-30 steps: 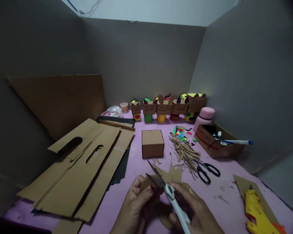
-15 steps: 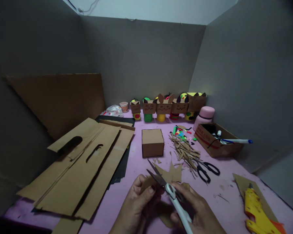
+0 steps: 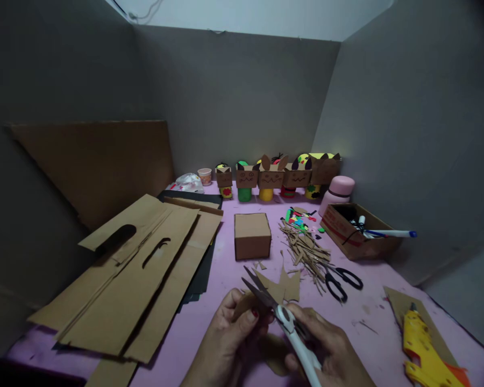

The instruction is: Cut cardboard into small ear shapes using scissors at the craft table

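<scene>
Left grip (image 3: 226, 334): closed, curved cardboard piece (image 3: 245, 307) pinched in it, thumb on top. Right grip (image 3: 326, 337): wrapped around the handles of the white-handled scissors (image 3: 295, 344). Blades are parted a little and angled forward and left, across the held piece, at near center of the counter (image 3: 187, 325). Whether cardboard is actually caught between the blades cannot be told. A rounded cardboard shape (image 3: 273, 357) is seen below the hands; whether it is joined to the held piece cannot be told.

Just past the blade tips, a spiky cardboard cutout (image 3: 283, 286) is laid flat, small offcuts (image 3: 260, 265) beside it. Beyond those, a closed cardboard box (image 3: 252, 237) is set upright. To its right, cardboard strips (image 3: 306, 251) are heaped, with black-handled scissors (image 3: 344, 293) at the near end and colored scraps (image 3: 293, 219) at the far end.

Far right: pens (image 3: 391, 234) are held in an open box (image 3: 349, 239), pink bottle (image 3: 340, 188) just behind. Near right: yellow glue gun (image 3: 421, 344) is rested partly on a cardboard strip. Left side is taken up by stacked cardboard sheets (image 3: 137, 301). Cardboard-faced figures (image 3: 247, 177) are lined up at the back.
</scene>
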Available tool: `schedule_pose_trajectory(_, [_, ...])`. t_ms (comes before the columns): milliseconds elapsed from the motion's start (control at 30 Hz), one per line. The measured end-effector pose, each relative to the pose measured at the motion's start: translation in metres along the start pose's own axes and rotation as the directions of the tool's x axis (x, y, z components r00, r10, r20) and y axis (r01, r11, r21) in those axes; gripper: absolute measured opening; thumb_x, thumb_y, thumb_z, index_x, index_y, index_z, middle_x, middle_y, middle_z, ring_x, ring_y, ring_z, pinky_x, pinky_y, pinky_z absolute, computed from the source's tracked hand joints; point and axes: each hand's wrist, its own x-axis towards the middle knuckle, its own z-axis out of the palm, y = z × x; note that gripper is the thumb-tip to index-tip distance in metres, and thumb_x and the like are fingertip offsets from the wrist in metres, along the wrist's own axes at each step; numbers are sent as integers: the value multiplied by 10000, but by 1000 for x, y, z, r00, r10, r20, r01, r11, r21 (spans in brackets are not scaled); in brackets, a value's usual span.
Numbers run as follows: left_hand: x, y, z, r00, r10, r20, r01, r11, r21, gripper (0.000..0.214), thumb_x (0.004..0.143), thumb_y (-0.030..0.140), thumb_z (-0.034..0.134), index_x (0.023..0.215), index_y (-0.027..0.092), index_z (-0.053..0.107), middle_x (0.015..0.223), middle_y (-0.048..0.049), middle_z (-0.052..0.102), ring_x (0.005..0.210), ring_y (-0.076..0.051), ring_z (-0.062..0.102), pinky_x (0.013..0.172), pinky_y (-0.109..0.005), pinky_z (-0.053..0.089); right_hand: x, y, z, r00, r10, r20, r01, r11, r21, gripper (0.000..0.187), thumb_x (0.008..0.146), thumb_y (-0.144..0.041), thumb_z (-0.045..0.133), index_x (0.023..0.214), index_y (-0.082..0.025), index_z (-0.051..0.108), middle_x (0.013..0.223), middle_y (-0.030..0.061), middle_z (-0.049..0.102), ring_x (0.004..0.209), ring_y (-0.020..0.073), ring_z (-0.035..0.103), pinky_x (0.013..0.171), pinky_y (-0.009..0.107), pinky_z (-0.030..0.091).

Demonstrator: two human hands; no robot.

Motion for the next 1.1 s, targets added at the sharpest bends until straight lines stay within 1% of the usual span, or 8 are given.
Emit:
schedule_pose_trajectory(200, [1,-1,-2,1000,-17,-19,17,999,27,281,673,228,791,905,200,635,753,6,610,787,-165,596,710,-249,426,1,1,-4,1000,-2,16,2,1000,10,537,755,-239,682,1274,-279,550,813,46,646,700,195,626,621,272,534])
schedule_pose_trajectory(333, [2,1,-2,999,-9,-46,11,999,41,204,685,228,786,800,179,625,745,-8,653,722,-128,592,672,-217,426,2,0,-7,997,55,55,-56,998,24,503,758,-281,684,1251,-267,580,767,39,635,646,190,608,611,283,534])
schedule_pose_trajectory(500, [6,-1,-6,996,-8,-83,11,999,44,269,595,223,846,680,159,599,656,-7,663,622,-113,603,582,-192,432,4,-8,-7,994,81,69,-85,994,65,458,740,-330,679,1189,-252,633,754,43,640,600,184,583,546,272,521])
schedule_pose_trajectory(700, [6,5,-2,977,3,-212,2,1000,21,278,583,191,851,751,150,634,673,18,665,578,-80,606,576,-169,458,7,-18,-6,964,225,143,-243,962,124,351,760,-387,636,1051,-198,684,634,-7,570,544,148,507,521,256,479])
schedule_pose_trajectory(767, [5,8,0,968,7,-253,-3,1000,16,288,568,179,856,758,150,641,689,22,668,576,-79,610,583,-173,472,7,-14,-5,957,251,146,-272,950,152,368,755,-380,640,1069,-190,676,638,-3,597,575,165,546,543,261,495])
schedule_pose_trajectory(833, [4,10,2,962,22,-272,-17,1000,20,292,554,171,860,761,152,655,707,22,671,586,-81,604,604,-186,486,7,-7,-4,964,252,88,-264,948,175,455,734,-341,659,1161,-184,634,755,36,670,710,219,621,630,293,531])
schedule_pose_trajectory(967, [2,11,2,968,73,-238,-60,996,61,245,565,186,845,747,150,684,711,17,658,608,-83,561,592,-182,468,7,-5,-2,978,208,6,-205,958,202,537,692,-254,676,1220,-189,598,1073,114,675,936,280,639,797,356,528])
schedule_pose_trajectory(1100, [3,11,0,974,113,-194,-96,991,96,192,605,199,810,757,164,698,694,11,650,576,-88,511,568,-191,434,10,-15,-1,981,184,59,-192,957,217,495,658,-220,659,1152,-209,629,902,88,661,748,225,647,633,309,548])
